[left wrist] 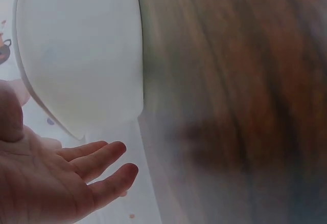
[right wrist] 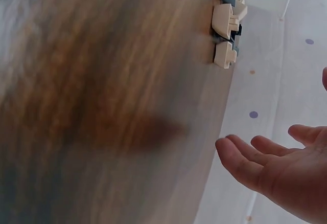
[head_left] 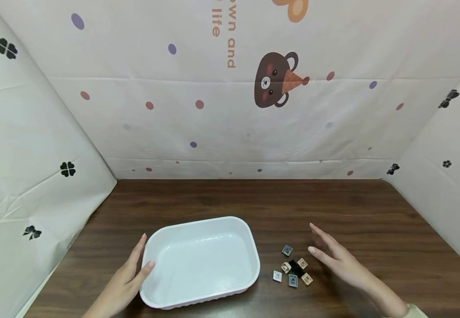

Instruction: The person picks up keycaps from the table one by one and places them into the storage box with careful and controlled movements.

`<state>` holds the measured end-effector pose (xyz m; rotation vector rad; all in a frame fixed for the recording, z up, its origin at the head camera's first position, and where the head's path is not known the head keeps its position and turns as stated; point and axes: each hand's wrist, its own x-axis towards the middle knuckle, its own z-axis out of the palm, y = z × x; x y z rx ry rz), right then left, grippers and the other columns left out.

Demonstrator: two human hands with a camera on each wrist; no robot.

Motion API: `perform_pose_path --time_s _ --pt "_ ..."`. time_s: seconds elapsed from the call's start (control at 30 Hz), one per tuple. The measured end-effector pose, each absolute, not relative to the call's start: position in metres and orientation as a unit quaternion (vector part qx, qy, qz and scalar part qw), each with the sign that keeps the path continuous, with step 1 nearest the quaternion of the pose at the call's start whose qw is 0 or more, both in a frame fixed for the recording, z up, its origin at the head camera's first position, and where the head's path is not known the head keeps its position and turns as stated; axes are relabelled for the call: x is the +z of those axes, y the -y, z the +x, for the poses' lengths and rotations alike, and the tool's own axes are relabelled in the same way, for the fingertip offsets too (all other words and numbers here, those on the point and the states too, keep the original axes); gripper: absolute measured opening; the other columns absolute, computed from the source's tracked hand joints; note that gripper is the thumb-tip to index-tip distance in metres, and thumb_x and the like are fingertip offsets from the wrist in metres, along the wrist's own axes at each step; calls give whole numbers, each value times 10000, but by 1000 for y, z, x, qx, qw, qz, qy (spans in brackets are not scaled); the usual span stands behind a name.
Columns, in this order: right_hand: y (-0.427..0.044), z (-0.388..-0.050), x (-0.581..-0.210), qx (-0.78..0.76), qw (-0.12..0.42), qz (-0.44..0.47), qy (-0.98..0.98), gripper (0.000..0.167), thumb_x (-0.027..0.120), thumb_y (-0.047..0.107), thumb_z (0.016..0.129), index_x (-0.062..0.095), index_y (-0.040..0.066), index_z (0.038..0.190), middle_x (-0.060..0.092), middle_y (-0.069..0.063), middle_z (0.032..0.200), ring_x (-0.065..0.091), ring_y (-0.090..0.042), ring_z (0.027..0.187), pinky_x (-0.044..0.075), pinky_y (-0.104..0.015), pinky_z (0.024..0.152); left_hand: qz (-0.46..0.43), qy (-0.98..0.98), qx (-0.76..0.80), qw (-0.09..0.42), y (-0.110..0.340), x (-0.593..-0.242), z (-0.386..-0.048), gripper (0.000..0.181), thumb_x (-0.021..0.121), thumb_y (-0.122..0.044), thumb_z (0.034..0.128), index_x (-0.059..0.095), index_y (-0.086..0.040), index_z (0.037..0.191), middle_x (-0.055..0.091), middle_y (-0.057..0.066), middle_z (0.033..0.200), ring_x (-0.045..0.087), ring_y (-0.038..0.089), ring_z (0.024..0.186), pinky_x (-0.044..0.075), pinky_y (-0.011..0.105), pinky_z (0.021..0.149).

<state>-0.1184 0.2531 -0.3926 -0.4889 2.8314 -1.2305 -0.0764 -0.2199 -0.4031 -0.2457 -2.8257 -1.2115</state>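
Note:
A white rectangular tray (head_left: 202, 260) with rounded corners and nothing in it stands left of centre on the table. My left hand (head_left: 121, 282) is at its left edge, fingers extended outside and the thumb reaching over the rim; whether it touches is unclear. The left wrist view shows that hand's fingers (left wrist: 99, 162) spread loosely below the tray's corner. To the tray's right lie several small keycaps, among them a white keycap (head_left: 277, 276), a grey keycap (head_left: 293, 281) and a beige keycap (head_left: 307, 278). Just right of them hovers my right hand (head_left: 343, 263), fingers relaxed, holding nothing.
The dark wooden table (head_left: 222, 196) is enclosed by a white printed cloth at the back (head_left: 166, 128) and on both sides. Dark pieces (head_left: 296, 268) lie amid the keycaps, some overlapping their neighbours.

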Motion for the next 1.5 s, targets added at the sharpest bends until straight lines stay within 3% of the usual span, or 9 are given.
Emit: perform_pose_path --time_s 0.17,0.33,0.57,0.63,0.8,0.97,1.33,1.5 --pt "-253 -118 -396 -421 39 -147 -894 558 505 209 943 261 79 1428 384 -275 1337 506 -369 1084 455 -383 794 -84 914 -396 26 218 -406 -77 665 464 -255 960 64 -113 1472 208 283 1444 299 474 1235 374 590 860" --pt "-254 -118 -400 -452 76 -146 -877 535 484 200 952 271 27 1410 393 -283 1319 519 -331 1053 464 -276 748 -70 909 -411 -10 217 -407 -76 673 457 -286 962 61 -87 1468 167 265 1464 259 439 1265 370 556 889" --pt "-254 -121 -406 -512 107 -151 -839 503 457 164 962 279 -34 1389 385 -324 1290 526 -75 990 488 -312 679 -54 890 -450 -54 219 -409 -76 713 460 -288 960 5 -71 1465 46 252 1489 136 468 1299 207 610 953" --pt "-253 -122 -409 -519 111 -158 -833 498 455 154 961 282 -55 1379 392 -333 1268 525 -54 973 493 -321 670 -56 886 -458 -54 219 -411 -76 732 467 -270 957 -22 -68 1463 28 265 1485 128 486 1292 214 611 944" --pt "-253 -123 -413 -522 117 -163 -829 481 471 138 952 311 -90 1345 429 -334 1221 531 -50 936 495 -320 649 -52 877 -475 -53 217 -414 -76 768 473 -247 956 -80 -47 1451 -10 277 1480 121 490 1287 263 570 926" --pt "-255 -125 -414 -525 124 -175 -824 470 477 117 945 321 -126 1316 450 -345 1185 540 -32 905 495 -320 634 -34 862 -502 -69 215 -415 -76 793 470 -248 956 -124 -39 1439 -57 274 1479 67 454 1298 230 527 939" --pt "-254 -128 -421 -528 126 -215 -812 449 557 19 876 391 -164 1251 531 -320 1089 537 -32 780 447 -241 547 -15 865 -495 -79 215 -416 -76 797 474 -275 953 -106 -29 1441 -39 285 1475 84 470 1301 214 528 949" --pt "-251 -129 -423 -508 116 -226 -823 372 595 1 842 499 -147 1170 590 -263 1029 535 -33 779 443 -216 585 -15 866 -494 -71 216 -419 -75 767 480 -248 951 -54 -9 1446 12 287 1476 133 452 1288 319 488 926"
